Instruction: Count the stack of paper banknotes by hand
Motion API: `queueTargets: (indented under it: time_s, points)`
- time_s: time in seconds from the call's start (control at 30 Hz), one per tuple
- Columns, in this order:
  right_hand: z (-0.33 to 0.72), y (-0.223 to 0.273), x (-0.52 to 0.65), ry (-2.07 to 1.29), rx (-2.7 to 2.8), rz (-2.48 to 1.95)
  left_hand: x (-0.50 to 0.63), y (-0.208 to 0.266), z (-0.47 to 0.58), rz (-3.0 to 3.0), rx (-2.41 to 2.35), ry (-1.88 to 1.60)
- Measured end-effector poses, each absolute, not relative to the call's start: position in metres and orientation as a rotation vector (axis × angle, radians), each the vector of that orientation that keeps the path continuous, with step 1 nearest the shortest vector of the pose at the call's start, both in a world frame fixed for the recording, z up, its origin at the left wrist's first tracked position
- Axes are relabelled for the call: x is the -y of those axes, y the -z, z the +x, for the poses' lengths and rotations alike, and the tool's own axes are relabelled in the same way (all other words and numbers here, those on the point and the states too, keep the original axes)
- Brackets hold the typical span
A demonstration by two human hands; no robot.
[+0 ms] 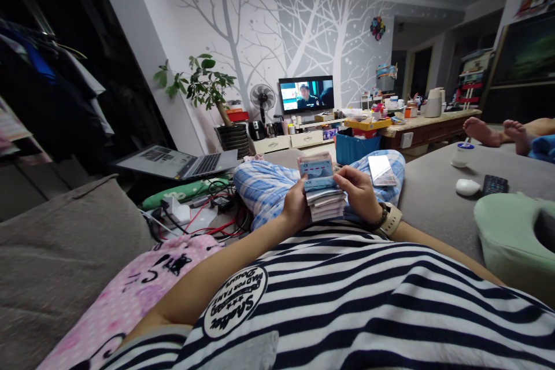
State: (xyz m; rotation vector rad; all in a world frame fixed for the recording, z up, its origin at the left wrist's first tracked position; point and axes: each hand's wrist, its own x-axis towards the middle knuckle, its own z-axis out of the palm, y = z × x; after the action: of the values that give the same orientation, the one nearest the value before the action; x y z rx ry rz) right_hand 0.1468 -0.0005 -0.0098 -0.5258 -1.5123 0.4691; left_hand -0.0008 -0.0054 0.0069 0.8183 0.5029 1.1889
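Observation:
A thick stack of paper tickets (pixel 327 208), pale blue and pinkish, is held upright over my lap. My left hand (pixel 296 203) is closed round its left side, with the thumb on the front. On the right, my right hand (pixel 361 193) pinches the edge of a blue ticket between thumb and fingers. The top ticket (pixel 318 170) has a printed picture and a dashed line; its small print is too small to read. The lower tickets fan out towards me. A white phone (pixel 381 170) lies on my right leg, beyond my right hand.
An open laptop (pixel 173 163) stands at left, above tangled cables (pixel 225 217) and a power strip. At right on the grey sofa are a white mouse (pixel 467 187), a small keypad (pixel 495 184), a lidded cup (pixel 463 155), a green neck pillow (pixel 498 225) and another person's feet (pixel 483 132).

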Motion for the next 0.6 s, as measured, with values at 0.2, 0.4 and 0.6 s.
queueTargets:
  time_s: [0.2,0.4,0.6]
  points:
    - [0.1472,0.0108,0.0000,-0.476,1.520,-0.512,0.0032,-0.0066,-0.0014,0.774,-0.509,-1.196]
    - [0.1463,0.0111,0.0006,-0.505,1.509,-0.458,0.0040,-0.0074,0.0004,0.721,-0.500,-1.193]
    - [0.1460,0.0126,0.0015,-0.559,1.527,-0.449,0.0011,-0.0059,0.0039,0.725,-0.515,-1.299]
